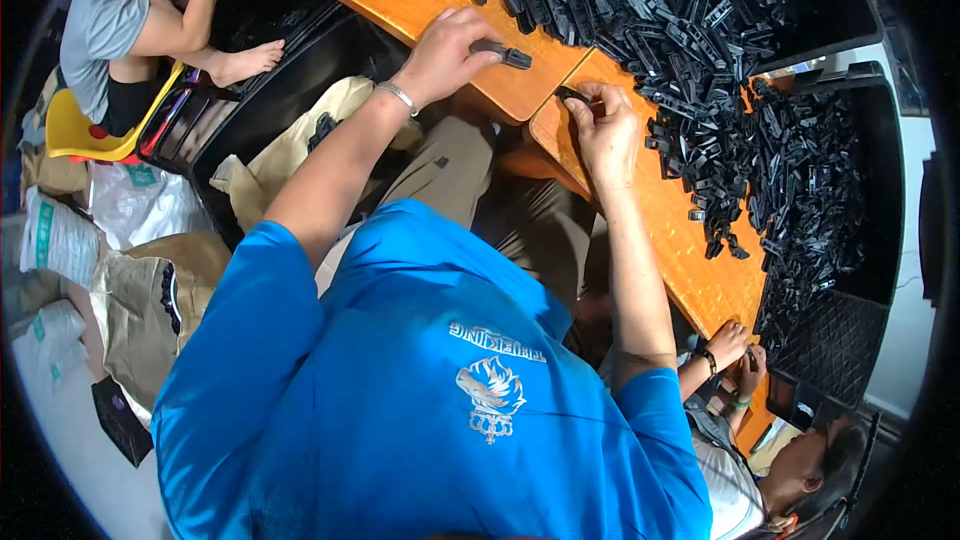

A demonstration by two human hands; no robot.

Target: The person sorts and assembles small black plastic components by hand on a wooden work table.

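Note:
Over the near edge of the orange wooden table (665,250), my left hand (445,60) pinches a long, dark plastic part (514,57) between thumb and fingers; its free end points right. My right hand (607,135) is closed with thumb and fingertips around a smaller black plastic piece (571,94), partly covered by the fingers. A short gap separates the hands. Beyond them lies a big heap of black plastic clip-like parts (640,15), and a second heap of similar pieces (715,155) spreads to the right of my right hand.
A black bin (885,190) full of small black parts stands at the right. Another person's hands (735,348) work at the table's lower right. At the upper left, a person (110,30) sits on a yellow chair (90,140). Paper sacks (140,310) lie at the left.

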